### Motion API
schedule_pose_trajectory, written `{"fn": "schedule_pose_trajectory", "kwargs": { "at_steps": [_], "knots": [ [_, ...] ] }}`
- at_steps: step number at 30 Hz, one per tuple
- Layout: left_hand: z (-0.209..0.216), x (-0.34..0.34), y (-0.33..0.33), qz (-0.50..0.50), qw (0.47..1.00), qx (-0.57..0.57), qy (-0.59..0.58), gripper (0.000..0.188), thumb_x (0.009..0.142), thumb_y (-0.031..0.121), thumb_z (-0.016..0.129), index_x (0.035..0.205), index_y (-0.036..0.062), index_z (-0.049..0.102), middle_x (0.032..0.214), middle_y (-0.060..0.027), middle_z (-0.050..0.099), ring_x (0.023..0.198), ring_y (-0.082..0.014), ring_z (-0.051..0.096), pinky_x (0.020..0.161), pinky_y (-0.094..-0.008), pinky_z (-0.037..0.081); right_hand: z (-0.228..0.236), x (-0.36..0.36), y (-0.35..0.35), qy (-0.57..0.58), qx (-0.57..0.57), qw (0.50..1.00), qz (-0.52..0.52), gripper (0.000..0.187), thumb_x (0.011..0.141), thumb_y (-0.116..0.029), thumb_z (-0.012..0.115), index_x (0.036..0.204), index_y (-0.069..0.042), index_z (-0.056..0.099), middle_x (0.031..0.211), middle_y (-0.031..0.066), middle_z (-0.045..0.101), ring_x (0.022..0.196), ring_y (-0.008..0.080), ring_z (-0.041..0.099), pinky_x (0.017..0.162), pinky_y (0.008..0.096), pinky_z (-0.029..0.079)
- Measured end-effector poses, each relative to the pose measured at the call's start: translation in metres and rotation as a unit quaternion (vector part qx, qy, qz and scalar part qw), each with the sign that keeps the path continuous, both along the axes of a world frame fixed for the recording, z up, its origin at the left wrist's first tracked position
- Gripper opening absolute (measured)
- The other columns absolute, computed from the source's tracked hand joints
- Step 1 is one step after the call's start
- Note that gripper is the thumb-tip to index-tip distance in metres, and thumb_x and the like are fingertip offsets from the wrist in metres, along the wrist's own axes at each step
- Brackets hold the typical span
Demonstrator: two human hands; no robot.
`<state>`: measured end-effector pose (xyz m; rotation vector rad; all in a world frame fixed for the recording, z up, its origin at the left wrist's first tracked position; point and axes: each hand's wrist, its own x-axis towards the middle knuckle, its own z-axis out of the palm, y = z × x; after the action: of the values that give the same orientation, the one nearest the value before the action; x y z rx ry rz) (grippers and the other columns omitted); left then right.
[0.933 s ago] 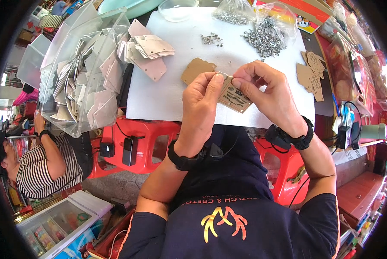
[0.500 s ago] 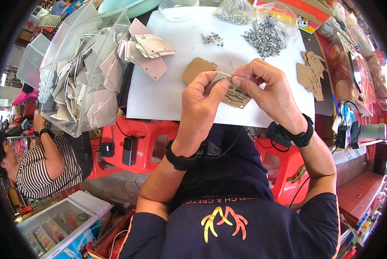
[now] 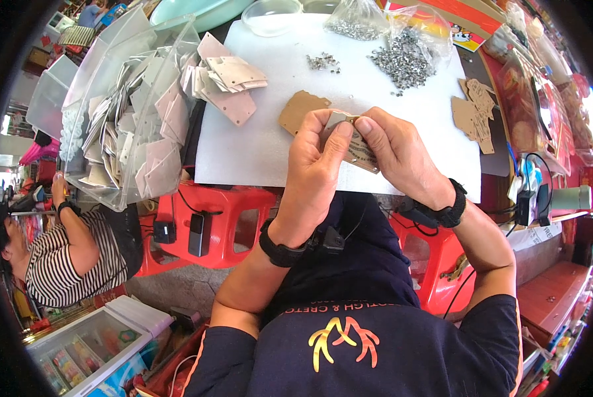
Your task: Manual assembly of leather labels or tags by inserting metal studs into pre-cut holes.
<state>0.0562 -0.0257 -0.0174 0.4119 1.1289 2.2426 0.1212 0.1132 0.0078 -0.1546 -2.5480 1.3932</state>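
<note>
Above the near part of the white work surface, both hands hold a small tan printed plaque [image 3: 361,157] with holes at its corners. A pale grey layer shows at its top edge beside my left thumb. My left hand [image 3: 313,162] is closed on the left side, thumb on the front. My right hand [image 3: 402,147] grips the right side, its thumb pressed at the top edge; any small part under the thumb is hidden. Just beyond the left fingers lie brown blank plaques [image 3: 301,110]. Farther off are loose small metal pieces [image 3: 323,62].
Many metal pieces [image 3: 407,61] spill from a clear bag at the back. Beige plates [image 3: 231,85] are piled at the left, beside a clear bin [image 3: 114,198] full of more. Brown cut-outs [image 3: 475,114] lie at the right. A person in stripes [image 3: 68,255] sits at left.
My right hand has come down slightly and wrapped around the plaque's right side, where its fingers were pinching at the top edge. The plaque has tilted, with less of its print showing.
</note>
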Motion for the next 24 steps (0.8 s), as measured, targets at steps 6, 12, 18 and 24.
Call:
{"fn": "schedule_pose_trajectory", "kwargs": {
  "at_steps": [6, 12, 18, 24],
  "knots": [
    [0.001, -0.005, -0.007, 0.006, 0.995, -0.057, 0.078, 0.017, 0.098, 0.01, 0.056, 0.111, -0.001, 0.054, 0.098, -0.0024, 0.061, 0.087, -0.004, 0.056, 0.077, -0.02, 0.047, 0.002, 0.0, 0.001, 0.001, -0.013, 1.0, 0.019, 0.028, 0.101, -0.023, 0.049, 0.094, 0.003, 0.057, 0.069, 0.0181, 0.055, 0.059, 0.0283, 0.051, 0.059, 0.0391, 0.044],
    [-0.01, -0.01, -0.023, -0.009, 0.998, -0.038, 0.047, 0.017, 0.096, 0.007, 0.056, 0.112, -0.0001, 0.055, 0.102, -0.0046, 0.063, 0.091, -0.0063, 0.058, 0.082, -0.0233, 0.048, -0.007, 0.009, -0.001, -0.034, -0.117, 0.992, 0.043, 0.029, 0.099, -0.025, 0.055, 0.092, 0.003, 0.061, 0.066, 0.012, 0.056, 0.061, 0.0132, 0.049, 0.057, 0.034, 0.044],
    [-0.009, -0.013, -0.036, -0.117, 0.988, 0.053, -0.086, 0.018, 0.097, 0.009, 0.055, 0.113, 0.0015, 0.055, 0.107, -0.0081, 0.064, 0.101, -0.013, 0.062, 0.091, -0.0308, 0.049, -0.007, 0.012, -0.001, -0.019, -0.076, 0.995, 0.062, 0.026, 0.098, -0.023, 0.058, 0.09, 0.002, 0.062, 0.066, 0.0081, 0.055, 0.062, 0.0126, 0.049, 0.057, 0.0312, 0.043],
    [-0.008, -0.001, -0.027, -0.017, 1.0, -0.01, 0.012, 0.023, 0.095, 0.009, 0.059, 0.116, 0.0006, 0.054, 0.109, -0.0089, 0.064, 0.1, -0.0128, 0.061, 0.091, -0.029, 0.049, -0.007, 0.01, -0.005, -0.034, -0.097, 0.994, 0.023, 0.027, 0.098, -0.023, 0.057, 0.09, 0.003, 0.062, 0.065, 0.0094, 0.055, 0.062, 0.0148, 0.049, 0.057, 0.0323, 0.043]
  ]
}}
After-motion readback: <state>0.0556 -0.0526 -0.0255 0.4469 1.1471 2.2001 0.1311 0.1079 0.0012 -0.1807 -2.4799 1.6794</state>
